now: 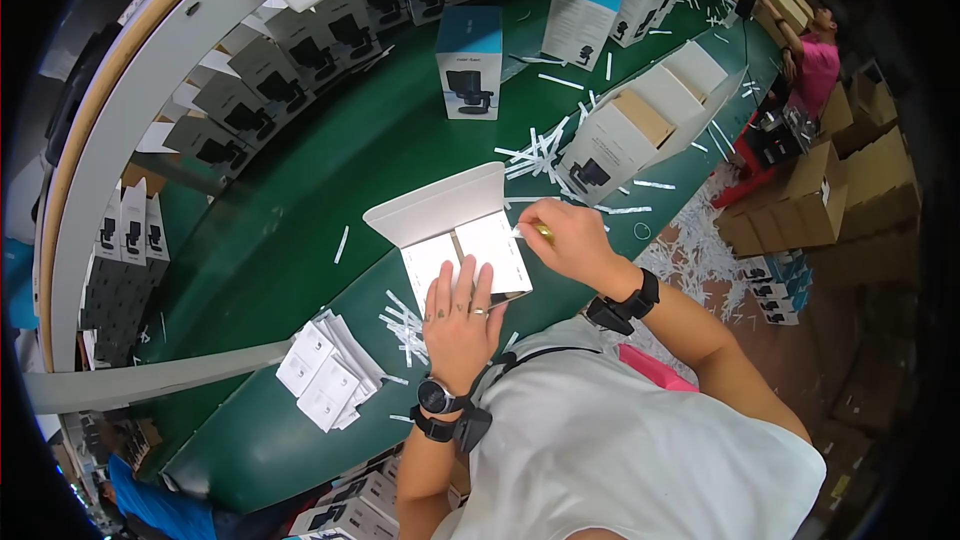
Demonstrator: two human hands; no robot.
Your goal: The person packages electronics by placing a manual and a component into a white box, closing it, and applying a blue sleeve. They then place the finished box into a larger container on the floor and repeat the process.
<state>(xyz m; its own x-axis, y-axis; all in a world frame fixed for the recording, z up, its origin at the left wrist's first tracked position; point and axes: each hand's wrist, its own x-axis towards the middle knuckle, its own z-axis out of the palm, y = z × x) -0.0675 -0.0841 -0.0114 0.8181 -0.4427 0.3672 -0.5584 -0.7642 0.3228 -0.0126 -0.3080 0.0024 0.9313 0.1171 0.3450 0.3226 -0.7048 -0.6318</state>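
Note:
A small white carton (490,240) lies on the green bench in front of me, its lid flap raised and its inner flaps folded in. Spread flat across those inner flaps is my left hand (462,325), with a ring on one finger. At the carton's right edge, my right hand (572,240) is closed around a small gold-coloured thing (543,231), mostly covered by the fingers. A bit of white strip shows by its fingertips. Loose white paper strips (540,155) are heaped just beyond the carton, and more lie beside my left hand.
Left of me sits a stack of white leaflets (325,370). Behind the carton stand a blue-topped printed box (470,65) and an open white box (620,145). Rows of cartons (310,50) line the far rack. Brown cardboard boxes (800,200) and a person in pink (815,70) are at right.

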